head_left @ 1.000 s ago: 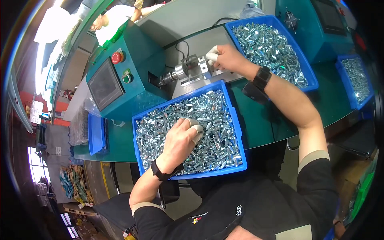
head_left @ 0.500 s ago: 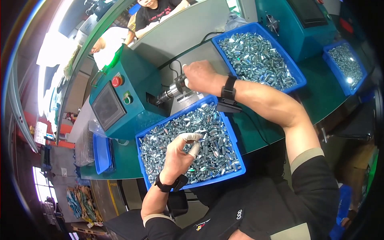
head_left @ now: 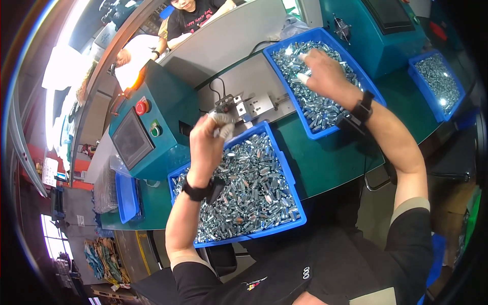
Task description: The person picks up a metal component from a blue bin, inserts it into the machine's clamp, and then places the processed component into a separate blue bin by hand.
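Note:
My left hand [head_left: 204, 145], with white finger covers, is raised beside the metal fixture [head_left: 239, 108] of the teal machine [head_left: 170, 96]. Its fingers are pressed together; whatever is in them is hidden and slightly blurred. Below it stands the near blue bin [head_left: 302, 216], full of small shiny metal sleeves [head_left: 254, 188]. My right hand [head_left: 328, 75] hovers over the far blue bin [head_left: 380, 101], which holds similar metal sleeves [head_left: 325, 114]. Thumb and fingers there are apart, with nothing visible between them.
The machine carries a screen [head_left: 132, 136], a red button [head_left: 142, 107] and a green knob [head_left: 155, 130]. Another teal machine [head_left: 381, 46] and a small blue bin [head_left: 413, 84] stand right. Two people sit beyond the grey partition [head_left: 218, 43]. An empty blue tray [head_left: 127, 198] lies left.
My left hand has risen from the near bin to the fixture. My right hand has left the fixture for the far bin. The machine's light has turned from green to orange.

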`<state>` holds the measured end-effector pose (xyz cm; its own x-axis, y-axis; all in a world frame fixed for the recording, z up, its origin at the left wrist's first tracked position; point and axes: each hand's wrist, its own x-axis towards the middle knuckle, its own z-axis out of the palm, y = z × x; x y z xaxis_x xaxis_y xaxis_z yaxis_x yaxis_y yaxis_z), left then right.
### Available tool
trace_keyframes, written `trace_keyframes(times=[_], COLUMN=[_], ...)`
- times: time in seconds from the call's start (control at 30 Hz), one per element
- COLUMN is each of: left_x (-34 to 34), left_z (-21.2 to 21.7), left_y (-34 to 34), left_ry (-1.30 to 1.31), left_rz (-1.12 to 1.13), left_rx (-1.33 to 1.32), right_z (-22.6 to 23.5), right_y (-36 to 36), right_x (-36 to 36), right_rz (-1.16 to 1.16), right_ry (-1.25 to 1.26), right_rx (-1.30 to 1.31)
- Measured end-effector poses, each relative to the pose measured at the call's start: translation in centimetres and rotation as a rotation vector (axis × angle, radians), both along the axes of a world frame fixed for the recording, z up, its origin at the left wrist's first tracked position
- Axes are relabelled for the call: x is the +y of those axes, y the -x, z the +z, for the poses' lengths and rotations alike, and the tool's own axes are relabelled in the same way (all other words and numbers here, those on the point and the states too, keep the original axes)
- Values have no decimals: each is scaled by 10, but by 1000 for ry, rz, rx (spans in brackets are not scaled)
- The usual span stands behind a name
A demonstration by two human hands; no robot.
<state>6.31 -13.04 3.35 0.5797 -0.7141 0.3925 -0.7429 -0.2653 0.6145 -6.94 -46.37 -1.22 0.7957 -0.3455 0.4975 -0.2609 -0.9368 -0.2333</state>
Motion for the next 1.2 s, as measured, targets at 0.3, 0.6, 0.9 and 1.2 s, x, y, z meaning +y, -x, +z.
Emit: trace_keyframes(times=[0.3, 0.6, 0.9, 1.2], left_x=[-58, -54, -50, -47], left_z=[-12, -19, -23, -25], left_y=[-46, -43, -48, -44], left_ry=[-209, -202, -271, -315], left_rz=[-6, -24, -58, -63], left_rx=[-439, -440, -697, -661], right_z=[-12, -31, -30, -24], right_y=[-53, -60, -57, -57], right_x=[48, 55, 69, 77], right_rz=[345, 332, 557, 566], right_ry=[-305, -375, -549, -662], right_rx=[-311, -362, -215, -51])
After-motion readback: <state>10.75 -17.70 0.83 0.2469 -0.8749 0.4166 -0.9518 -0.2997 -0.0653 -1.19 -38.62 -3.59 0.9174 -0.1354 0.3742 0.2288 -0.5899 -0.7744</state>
